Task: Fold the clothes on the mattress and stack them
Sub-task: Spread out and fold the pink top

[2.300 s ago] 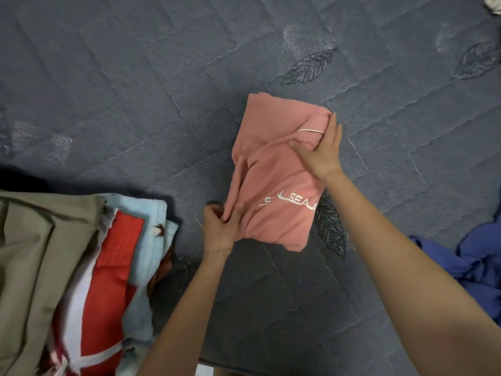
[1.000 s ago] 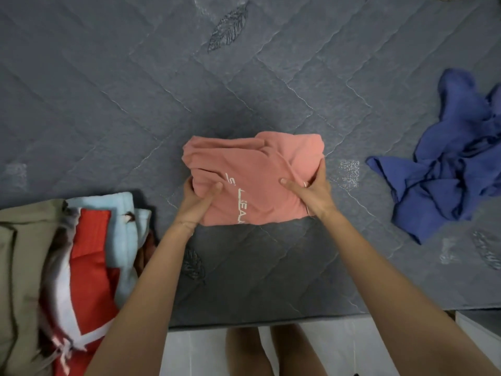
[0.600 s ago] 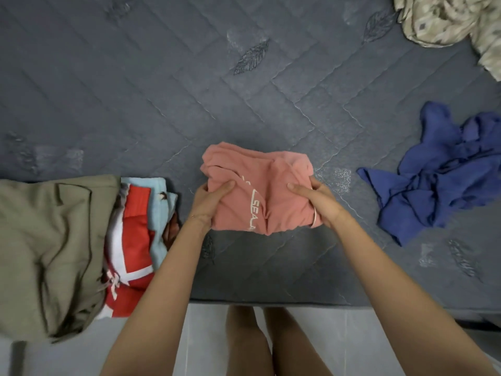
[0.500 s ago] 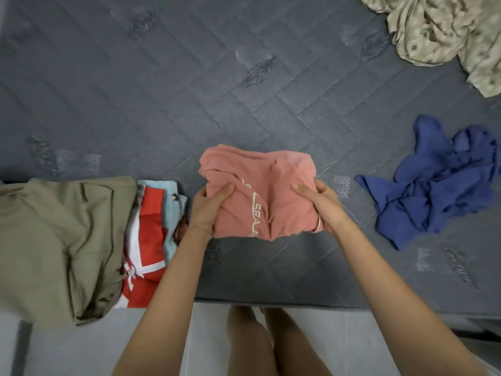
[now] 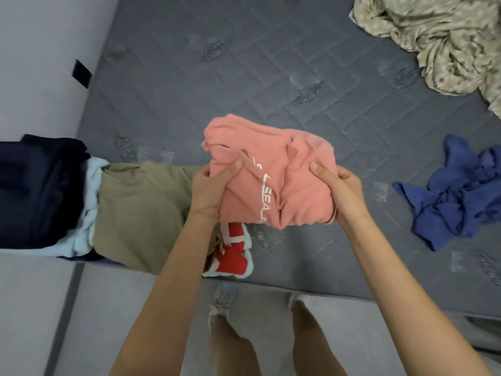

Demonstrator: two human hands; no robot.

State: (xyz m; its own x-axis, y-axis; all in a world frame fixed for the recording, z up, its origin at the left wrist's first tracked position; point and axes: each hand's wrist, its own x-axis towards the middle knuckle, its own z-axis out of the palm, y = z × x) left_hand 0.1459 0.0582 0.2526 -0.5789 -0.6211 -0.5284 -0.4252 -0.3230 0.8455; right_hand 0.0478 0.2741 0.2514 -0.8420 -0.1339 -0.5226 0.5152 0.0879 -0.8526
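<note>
Our left hand (image 5: 208, 191) and right hand (image 5: 344, 194), forearms reaching forward, thumbs pressed on top, gripping opposite sides of folded pink top (image 5: 273, 169), held over grey mattress (image 5: 244, 77), just right of khaki-topped stack (image 5: 141, 213)

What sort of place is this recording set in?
Probably a home bedroom: a bare quilted mattress beside a plain wall, a crumpled blue garment lying on it, and a stack of folded clothes at its edge. The left hand and right hand hold a folded pink garment.
</note>
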